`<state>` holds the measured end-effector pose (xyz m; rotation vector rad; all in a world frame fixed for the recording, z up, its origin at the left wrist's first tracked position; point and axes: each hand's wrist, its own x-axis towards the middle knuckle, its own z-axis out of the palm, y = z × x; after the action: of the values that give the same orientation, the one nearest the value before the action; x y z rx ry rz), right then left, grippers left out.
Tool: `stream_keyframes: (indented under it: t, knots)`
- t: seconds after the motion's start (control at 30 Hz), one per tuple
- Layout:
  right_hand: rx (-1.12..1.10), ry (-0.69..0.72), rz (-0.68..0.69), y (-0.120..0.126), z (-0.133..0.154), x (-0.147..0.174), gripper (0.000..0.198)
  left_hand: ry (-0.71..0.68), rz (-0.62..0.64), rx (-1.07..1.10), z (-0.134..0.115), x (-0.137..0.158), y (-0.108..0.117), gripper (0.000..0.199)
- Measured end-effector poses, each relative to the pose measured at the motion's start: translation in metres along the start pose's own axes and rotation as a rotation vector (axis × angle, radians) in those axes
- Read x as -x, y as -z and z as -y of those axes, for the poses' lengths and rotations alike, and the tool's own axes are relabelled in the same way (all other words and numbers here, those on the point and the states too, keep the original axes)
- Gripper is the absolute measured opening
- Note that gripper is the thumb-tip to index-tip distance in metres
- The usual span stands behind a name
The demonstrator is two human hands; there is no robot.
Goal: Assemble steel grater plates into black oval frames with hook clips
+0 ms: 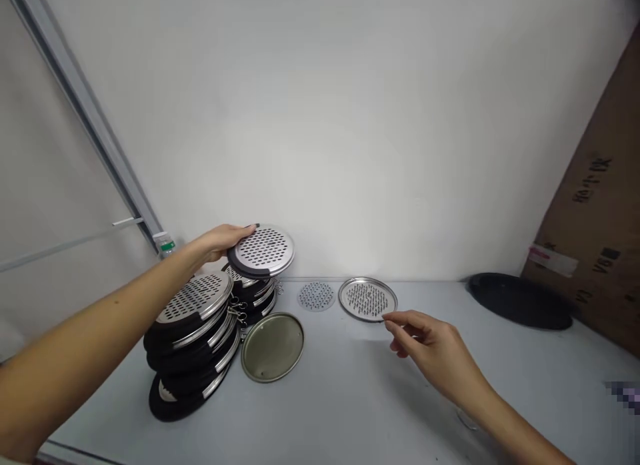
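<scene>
My left hand [227, 239] grips a round, slotted metal grater disc [265, 247] with a black rim by its left edge, just over the rear stack of similar discs [255, 298]. Beside my forearm rises a taller front stack of these black-rimmed discs [197, 298], with small metal clasps on its right side. My right hand [425, 345] pinches the near right rim of a silver-rimmed grater plate [367, 298], low over the table. Left of that plate lies a smaller, rimless perforated disc [316, 297]. A plain olive-coloured round lid [273, 348] rests nearer, beside the front stack.
A black oval tray-like thing [520, 301] lies at the right by a cardboard box [590, 251]. Behind my left forearm stands a clear bottle with a green label [164, 243]. The white wall [370, 131] closes off the table [340, 398] at the back.
</scene>
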<state>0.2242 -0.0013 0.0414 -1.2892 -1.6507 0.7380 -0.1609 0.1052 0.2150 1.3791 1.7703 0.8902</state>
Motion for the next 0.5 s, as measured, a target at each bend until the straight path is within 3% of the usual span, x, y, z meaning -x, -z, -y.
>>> stream_keyframes:
  t: [0.23,0.5]
  knots:
    - [0.091,0.031,0.063,-0.005,-0.002,-0.003,0.029,0.165,-0.035,-0.135,0.035,-0.031,0.026,0.047]
    - [0.087,0.042,0.081,-0.004,-0.001,-0.003,0.029,0.079,-0.192,-0.316,0.051,-0.047,0.032,0.045]
